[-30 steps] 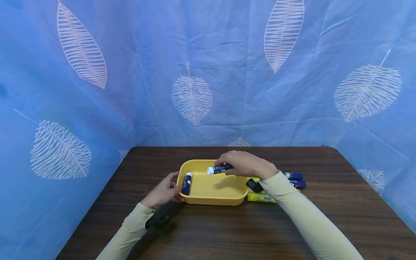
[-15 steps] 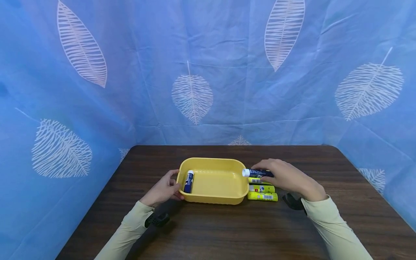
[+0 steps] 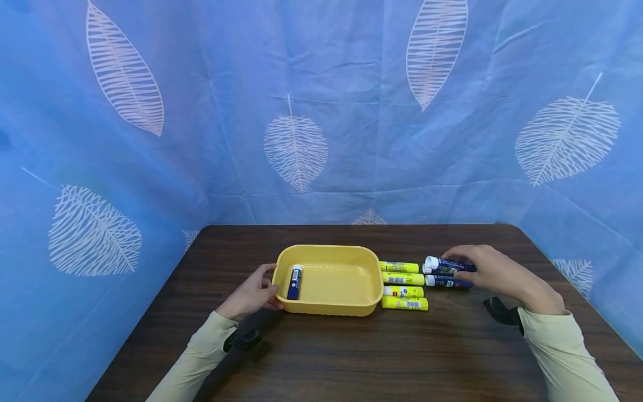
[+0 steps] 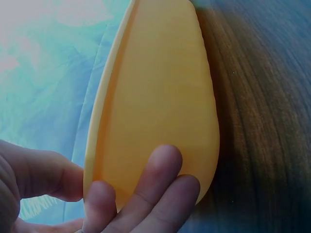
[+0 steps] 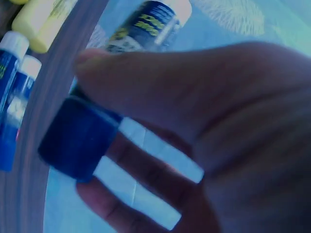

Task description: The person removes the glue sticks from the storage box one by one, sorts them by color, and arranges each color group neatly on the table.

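My left hand [image 3: 253,291] grips the left rim of the yellow plastic tray [image 3: 336,282]; in the left wrist view its thumb and fingers pinch the tray wall [image 4: 160,87]. Inside the tray, near the left end, lies a dark blue glue stick [image 3: 294,282] with a white cap. To the right of the tray, my right hand [image 3: 497,274] holds another blue glue stick [image 3: 449,264], thumb on one side and fingers on the other. Two more blue glue sticks [image 3: 449,281] lie close beneath it, one mostly covered by the held stick.
Several yellow glue sticks [image 3: 403,279] lie in a column along the tray's right side, between it and the blue ones. The dark wooden table [image 3: 351,357] ends at a blue curtain [image 3: 361,139] with white leaf prints.
My right hand has moved right with the glue stick, from above the tray, past the yellow sticks, to over the blue ones. My left hand has stayed on the tray rim.
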{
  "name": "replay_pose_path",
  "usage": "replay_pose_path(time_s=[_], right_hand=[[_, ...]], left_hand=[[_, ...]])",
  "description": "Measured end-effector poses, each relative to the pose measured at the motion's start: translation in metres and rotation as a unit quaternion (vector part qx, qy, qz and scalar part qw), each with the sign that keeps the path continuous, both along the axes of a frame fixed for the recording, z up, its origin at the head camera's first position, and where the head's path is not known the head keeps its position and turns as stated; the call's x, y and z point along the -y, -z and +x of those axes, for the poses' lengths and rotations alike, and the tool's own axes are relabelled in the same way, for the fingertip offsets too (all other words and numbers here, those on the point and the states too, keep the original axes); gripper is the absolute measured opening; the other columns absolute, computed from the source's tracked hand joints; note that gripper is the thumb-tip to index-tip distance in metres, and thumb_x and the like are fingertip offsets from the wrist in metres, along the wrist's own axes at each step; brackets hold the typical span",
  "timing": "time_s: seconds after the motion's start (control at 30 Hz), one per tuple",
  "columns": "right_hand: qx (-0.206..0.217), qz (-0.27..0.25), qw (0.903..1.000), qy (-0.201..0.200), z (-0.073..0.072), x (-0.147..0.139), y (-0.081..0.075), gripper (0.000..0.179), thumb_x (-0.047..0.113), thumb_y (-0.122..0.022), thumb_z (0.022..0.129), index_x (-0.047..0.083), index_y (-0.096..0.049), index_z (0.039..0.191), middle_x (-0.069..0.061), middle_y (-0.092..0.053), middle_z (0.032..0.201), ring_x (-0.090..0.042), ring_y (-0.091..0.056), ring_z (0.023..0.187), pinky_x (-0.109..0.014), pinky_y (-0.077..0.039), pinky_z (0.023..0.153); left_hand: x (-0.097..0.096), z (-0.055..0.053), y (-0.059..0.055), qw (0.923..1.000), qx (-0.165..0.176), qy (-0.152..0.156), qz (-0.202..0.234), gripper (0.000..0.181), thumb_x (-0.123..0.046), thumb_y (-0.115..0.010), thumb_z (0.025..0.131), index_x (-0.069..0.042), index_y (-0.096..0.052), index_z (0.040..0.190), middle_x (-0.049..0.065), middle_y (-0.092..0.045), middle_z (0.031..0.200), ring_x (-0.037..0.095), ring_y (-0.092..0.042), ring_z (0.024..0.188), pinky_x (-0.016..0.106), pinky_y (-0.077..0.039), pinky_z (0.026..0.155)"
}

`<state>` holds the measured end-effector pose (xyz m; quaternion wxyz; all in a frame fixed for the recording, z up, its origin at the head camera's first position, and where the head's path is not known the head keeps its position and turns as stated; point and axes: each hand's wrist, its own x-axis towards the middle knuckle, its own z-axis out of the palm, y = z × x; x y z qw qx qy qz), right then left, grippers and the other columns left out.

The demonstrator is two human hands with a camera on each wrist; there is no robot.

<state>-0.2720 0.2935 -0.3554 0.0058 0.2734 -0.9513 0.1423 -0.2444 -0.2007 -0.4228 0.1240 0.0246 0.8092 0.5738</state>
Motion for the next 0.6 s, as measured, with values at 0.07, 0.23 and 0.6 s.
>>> replay_pose_path(time_s=[0.07,0.23,0.6], right_hand=[[0.015,0.009,0.9998,0.004,-0.002,-0.005,0.003,0.035,0.007,-0.078,0.087,0.001,-0.069,0.120,-0.013,-0.072,0.112,-0.031,-0.069,0.098,-0.049,-0.057,0.078],[0.060,0.029,0.9977,-0.006,-0.008,-0.014,0.016,0.033,0.004,-0.079,0.085,0.001,-0.070,0.116,-0.014,-0.071,0.112,-0.035,-0.068,0.102,-0.050,-0.057,0.080],[0.084,0.024,0.9962,-0.004,-0.013,-0.013,0.039,0.030,-0.006,-0.079,0.079,0.004,-0.071,0.106,-0.006,-0.067,0.102,-0.022,-0.064,0.091,-0.044,-0.056,0.076]], left_hand=[[0.000,0.000,0.000,1.0000,-0.001,0.004,0.002,0.062,0.001,-0.051,0.102,-0.001,-0.023,0.157,0.025,-0.061,0.102,0.026,-0.073,0.076,0.046,-0.062,0.079],[0.001,0.001,-0.001,1.0000,-0.003,0.003,0.000,0.062,0.001,-0.051,0.102,-0.001,-0.023,0.158,0.024,-0.061,0.101,0.026,-0.073,0.077,0.045,-0.062,0.079],[-0.001,0.001,-0.003,1.0000,-0.004,-0.002,-0.002,0.063,0.002,-0.052,0.102,-0.001,-0.024,0.157,0.023,-0.061,0.101,0.024,-0.072,0.076,0.045,-0.062,0.079]])
